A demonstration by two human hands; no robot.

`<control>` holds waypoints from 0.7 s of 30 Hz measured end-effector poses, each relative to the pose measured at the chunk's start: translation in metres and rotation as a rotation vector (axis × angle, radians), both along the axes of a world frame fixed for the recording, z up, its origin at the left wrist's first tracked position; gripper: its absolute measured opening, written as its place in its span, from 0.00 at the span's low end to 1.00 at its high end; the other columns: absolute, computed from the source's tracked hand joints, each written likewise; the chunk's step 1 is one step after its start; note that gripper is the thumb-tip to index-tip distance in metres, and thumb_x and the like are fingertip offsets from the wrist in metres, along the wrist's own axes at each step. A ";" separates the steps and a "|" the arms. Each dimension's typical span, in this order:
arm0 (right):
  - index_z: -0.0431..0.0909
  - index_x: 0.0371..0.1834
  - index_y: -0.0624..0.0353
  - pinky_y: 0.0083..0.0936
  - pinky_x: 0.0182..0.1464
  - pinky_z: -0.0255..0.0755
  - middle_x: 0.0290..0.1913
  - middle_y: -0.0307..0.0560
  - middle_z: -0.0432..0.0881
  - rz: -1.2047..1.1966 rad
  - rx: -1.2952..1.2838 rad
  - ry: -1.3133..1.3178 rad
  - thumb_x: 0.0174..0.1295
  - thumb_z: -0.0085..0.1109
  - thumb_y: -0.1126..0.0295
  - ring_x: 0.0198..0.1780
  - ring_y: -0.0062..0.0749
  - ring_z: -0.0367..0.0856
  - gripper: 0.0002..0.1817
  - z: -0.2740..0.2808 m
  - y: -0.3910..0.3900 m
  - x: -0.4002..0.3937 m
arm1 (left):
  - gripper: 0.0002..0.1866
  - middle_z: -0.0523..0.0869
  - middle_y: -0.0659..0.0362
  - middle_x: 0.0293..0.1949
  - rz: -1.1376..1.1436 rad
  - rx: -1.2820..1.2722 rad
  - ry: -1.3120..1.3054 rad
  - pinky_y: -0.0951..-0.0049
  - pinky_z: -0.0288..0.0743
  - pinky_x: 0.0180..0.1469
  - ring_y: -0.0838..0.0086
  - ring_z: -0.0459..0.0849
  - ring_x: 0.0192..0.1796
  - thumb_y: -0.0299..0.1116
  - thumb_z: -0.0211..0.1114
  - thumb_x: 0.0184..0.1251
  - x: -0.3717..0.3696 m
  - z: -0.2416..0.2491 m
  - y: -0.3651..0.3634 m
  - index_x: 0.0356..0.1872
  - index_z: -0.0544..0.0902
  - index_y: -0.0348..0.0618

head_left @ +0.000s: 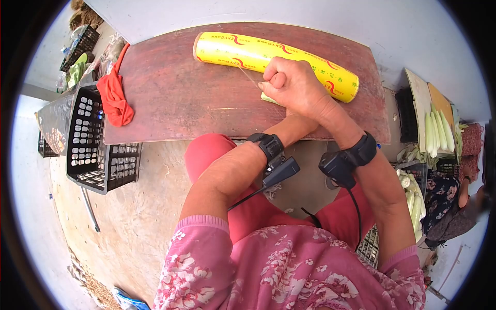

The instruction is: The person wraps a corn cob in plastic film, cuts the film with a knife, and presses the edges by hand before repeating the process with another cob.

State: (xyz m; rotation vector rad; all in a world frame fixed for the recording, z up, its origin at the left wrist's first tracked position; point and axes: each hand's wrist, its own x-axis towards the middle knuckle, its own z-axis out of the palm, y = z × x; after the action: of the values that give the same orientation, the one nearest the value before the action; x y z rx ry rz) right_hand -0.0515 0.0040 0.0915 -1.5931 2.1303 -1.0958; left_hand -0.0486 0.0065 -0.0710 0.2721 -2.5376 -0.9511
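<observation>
A long yellow roll of cling film (227, 47) with red and green print lies across the far part of the reddish-brown table (170, 93). My right hand (294, 85) is closed in front of it, pinching a thin strip of clear film (252, 76) that stretches from the roll. Below its fingers a pale green piece (269, 99) shows, probably a vegetable, mostly covered. My left hand (300, 123) passes under my right wrist; only its wrist end shows, and its fingers are hidden.
A red cloth (116, 98) hangs at the table's left edge, beside black plastic crates (85, 139). On the right, long pale green vegetables (438, 132) stand near a cardboard sheet. Another person's dark floral clothing (439, 199) appears at far right.
</observation>
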 end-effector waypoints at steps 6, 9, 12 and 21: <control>0.76 0.28 0.60 0.29 0.33 0.74 0.21 0.44 0.78 0.024 0.001 -0.003 0.50 0.69 0.70 0.25 0.34 0.78 0.10 -0.002 0.003 0.007 | 0.12 0.68 0.61 0.39 -0.150 0.145 0.306 0.65 0.65 0.50 0.69 0.69 0.44 0.40 0.56 0.71 0.033 0.045 -0.013 0.47 0.71 0.45; 0.77 0.28 0.59 0.27 0.33 0.74 0.21 0.43 0.78 0.017 0.055 -0.026 0.50 0.69 0.71 0.25 0.32 0.78 0.09 0.000 0.009 0.014 | 0.12 0.69 0.62 0.38 -0.092 -0.233 0.221 0.66 0.66 0.48 0.69 0.71 0.43 0.41 0.58 0.69 0.040 0.067 -0.019 0.45 0.72 0.44; 0.78 0.29 0.59 0.25 0.34 0.74 0.22 0.41 0.80 0.041 0.126 -0.076 0.51 0.68 0.71 0.28 0.27 0.79 0.08 0.010 0.013 0.016 | 0.14 0.72 0.61 0.40 0.035 -0.438 -0.066 0.66 0.66 0.49 0.68 0.72 0.46 0.42 0.60 0.66 0.039 0.080 -0.020 0.46 0.74 0.45; 0.80 0.36 0.61 0.19 0.41 0.75 0.31 0.37 0.84 -0.138 -0.275 -0.338 0.54 0.68 0.71 0.34 0.16 0.80 0.10 0.059 0.053 -0.058 | 0.21 0.78 0.59 0.49 0.091 -0.304 -0.399 0.58 0.59 0.55 0.67 0.71 0.58 0.46 0.73 0.51 0.019 0.078 -0.011 0.46 0.83 0.54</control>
State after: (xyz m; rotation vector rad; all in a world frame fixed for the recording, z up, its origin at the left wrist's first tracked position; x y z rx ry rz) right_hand -0.1095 0.0568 0.1503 -1.2606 1.9497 -1.6341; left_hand -0.0299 -0.0044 0.0071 0.5222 -2.9516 -0.5026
